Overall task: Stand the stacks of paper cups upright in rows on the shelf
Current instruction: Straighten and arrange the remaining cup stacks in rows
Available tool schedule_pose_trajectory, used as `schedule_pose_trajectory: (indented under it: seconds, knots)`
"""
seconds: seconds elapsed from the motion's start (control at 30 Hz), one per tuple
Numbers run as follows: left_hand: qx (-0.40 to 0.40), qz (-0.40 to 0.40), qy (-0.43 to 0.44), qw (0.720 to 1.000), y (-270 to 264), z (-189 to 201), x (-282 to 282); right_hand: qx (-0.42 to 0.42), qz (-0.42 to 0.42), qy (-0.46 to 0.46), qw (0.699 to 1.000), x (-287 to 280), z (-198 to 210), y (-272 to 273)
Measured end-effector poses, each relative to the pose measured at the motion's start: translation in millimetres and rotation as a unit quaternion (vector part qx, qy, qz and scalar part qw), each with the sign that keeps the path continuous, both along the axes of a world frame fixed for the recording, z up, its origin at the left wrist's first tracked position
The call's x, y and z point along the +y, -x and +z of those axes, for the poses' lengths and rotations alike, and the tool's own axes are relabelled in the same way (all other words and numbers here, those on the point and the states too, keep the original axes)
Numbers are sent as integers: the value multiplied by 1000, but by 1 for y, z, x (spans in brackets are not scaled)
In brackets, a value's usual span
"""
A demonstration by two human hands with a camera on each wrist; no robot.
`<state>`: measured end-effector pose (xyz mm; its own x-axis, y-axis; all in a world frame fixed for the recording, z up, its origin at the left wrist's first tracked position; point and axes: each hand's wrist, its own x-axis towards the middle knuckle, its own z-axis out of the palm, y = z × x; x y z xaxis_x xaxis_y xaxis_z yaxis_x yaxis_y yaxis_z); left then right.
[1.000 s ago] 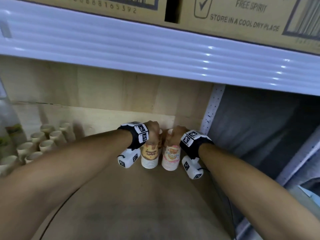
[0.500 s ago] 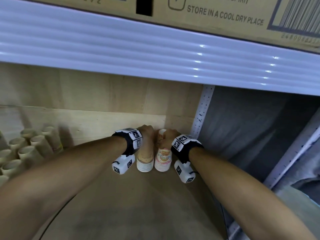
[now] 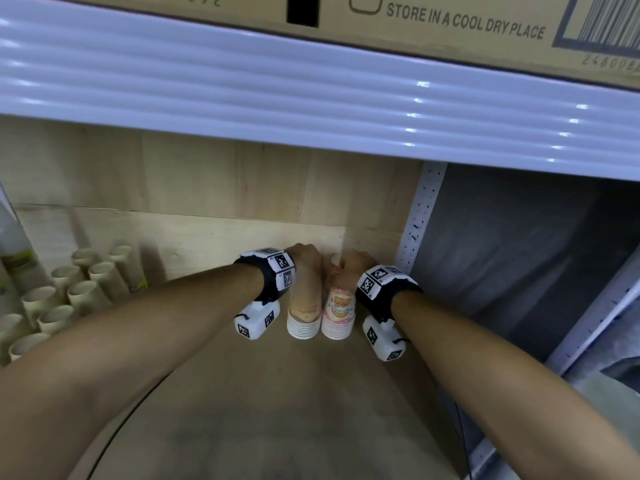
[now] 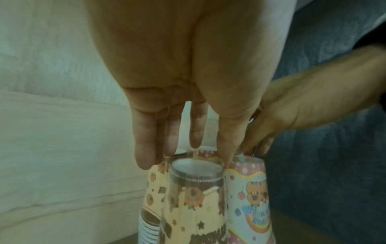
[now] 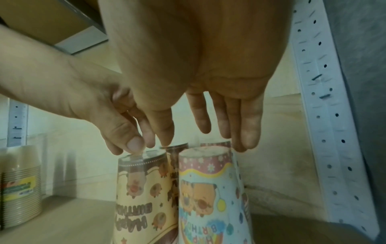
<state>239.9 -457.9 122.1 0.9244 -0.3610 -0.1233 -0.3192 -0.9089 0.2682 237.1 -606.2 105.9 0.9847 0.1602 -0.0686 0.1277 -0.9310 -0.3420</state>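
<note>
Two wrapped stacks of printed paper cups stand rim-down side by side on the wooden shelf (image 3: 277, 393), near its back right corner. My left hand (image 3: 306, 261) pinches the top of the brown stack (image 3: 304, 317) with thumb and fingertips (image 4: 146, 158). My right hand (image 3: 353, 268) hovers with straight fingers (image 5: 248, 132) over the pink stack (image 3: 338, 313), its tips just touching the top. In the wrist views the brown stack (image 4: 194, 198) and the pink stack (image 5: 208, 189) each have a matching stack (image 4: 153, 181) right behind them.
Several plain beige cup stacks (image 3: 69, 296) stand in rows at the left. A white perforated upright (image 3: 419, 220) borders the shelf on the right, close to the pink stack. The upper shelf's white edge (image 3: 311, 98) carries a cardboard box (image 3: 450, 22) overhead.
Both hands have carried the two stacks deeper toward the back wall, and the stacks now stand on the shelf against the rear pair. The right fingers have loosened.
</note>
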Motion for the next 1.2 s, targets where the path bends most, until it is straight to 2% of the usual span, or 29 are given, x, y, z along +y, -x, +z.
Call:
schedule_pose_trajectory:
  seconds: [0.07, 0.17, 0.33, 0.5, 0.7, 0.87, 1.0, 1.2]
  knots:
    - [-20, 8, -11, 1000, 5, 10, 6, -24, -39, -27, 999, 4, 10, 4]
    - [-36, 23, -37, 998, 11, 27, 21, -50, -45, -7, 998, 15, 20, 7]
    - [-42, 65, -41, 996, 28, 60, 68, -59, -3, 9, 998, 49, 31, 15]
    - [-36, 141, -34, 989, 57, 83, 133, -58, 56, 21, 996, 113, 47, 32]
    - [0, 232, -45, 972, 94, 82, 227, -49, 153, -20, 987, 192, 55, 67]
    - [27, 287, -42, 957, 134, 78, 291, -63, 240, -48, 967, 255, 51, 100]
    - [55, 309, -46, 948, 162, 68, 324, -46, 305, -76, 948, 296, 45, 121]
    - [89, 338, -26, 937, 190, 47, 347, -18, 335, -48, 941, 342, 30, 140]
